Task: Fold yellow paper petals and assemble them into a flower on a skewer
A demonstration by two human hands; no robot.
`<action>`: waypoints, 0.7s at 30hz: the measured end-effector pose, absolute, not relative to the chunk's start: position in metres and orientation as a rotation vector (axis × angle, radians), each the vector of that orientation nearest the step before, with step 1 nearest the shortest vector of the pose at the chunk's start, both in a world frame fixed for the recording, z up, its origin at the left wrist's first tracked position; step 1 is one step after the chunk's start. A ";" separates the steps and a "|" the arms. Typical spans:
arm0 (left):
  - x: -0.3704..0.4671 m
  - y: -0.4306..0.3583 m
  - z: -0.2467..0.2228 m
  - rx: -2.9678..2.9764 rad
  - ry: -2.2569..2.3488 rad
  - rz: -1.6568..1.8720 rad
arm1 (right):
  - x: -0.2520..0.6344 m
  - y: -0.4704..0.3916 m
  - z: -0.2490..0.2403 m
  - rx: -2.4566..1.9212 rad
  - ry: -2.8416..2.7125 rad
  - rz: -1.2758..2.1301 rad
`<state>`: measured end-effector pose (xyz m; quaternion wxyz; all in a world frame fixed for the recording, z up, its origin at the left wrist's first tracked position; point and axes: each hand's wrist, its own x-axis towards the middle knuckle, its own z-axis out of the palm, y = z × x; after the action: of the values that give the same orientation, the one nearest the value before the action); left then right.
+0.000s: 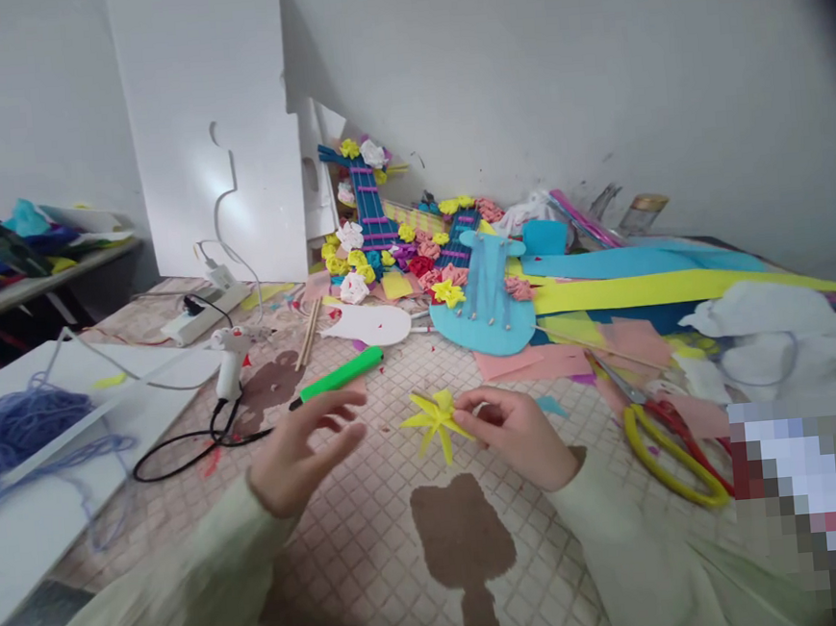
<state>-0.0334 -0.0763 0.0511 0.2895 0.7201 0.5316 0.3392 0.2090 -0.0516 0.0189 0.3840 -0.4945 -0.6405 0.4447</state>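
Between thumb and fingers, my right hand (518, 430) pinches one point of a yellow paper star-shaped flower (437, 420) above the table. My left hand (309, 447) is off to the left of it, fingers curved and apart, holding nothing. Just beyond the left fingers lies a green utility knife (342, 375). A white glue gun (230, 364) with a black cord stands further left. Behind the flower sits a light blue guitar-shaped cutout (483, 332) with strings, and a white oval cutout (375, 324) lies beside it.
Yellow-handled scissors (672, 462) lie on the right, near red-handled ones. Blue-purple yarn (28, 426) rests on a white board at the left. A power strip (205, 312), paper strips (640, 291) and paper-flower decorations (362, 245) occupy the back. White plastic (759, 334) is bunched at right.
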 end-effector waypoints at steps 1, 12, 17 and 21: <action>-0.017 -0.073 0.048 1.874 1.338 0.907 | 0.209 -0.051 0.019 -1.251 -1.624 1.160; 0.047 -0.053 0.007 1.482 0.971 0.958 | 0.211 -0.050 0.028 -1.231 -1.592 1.243; 0.044 -0.055 0.005 1.436 0.988 0.942 | 0.210 -0.051 0.025 -1.242 -1.598 1.209; 0.045 -0.057 0.004 1.384 0.941 0.958 | 0.208 -0.052 0.023 -1.267 -1.599 1.175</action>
<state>0.0446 -0.0567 0.0038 0.5699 0.5898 0.4009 0.4083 0.2084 -0.0517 0.0235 0.3833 -0.4971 -0.6273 0.4610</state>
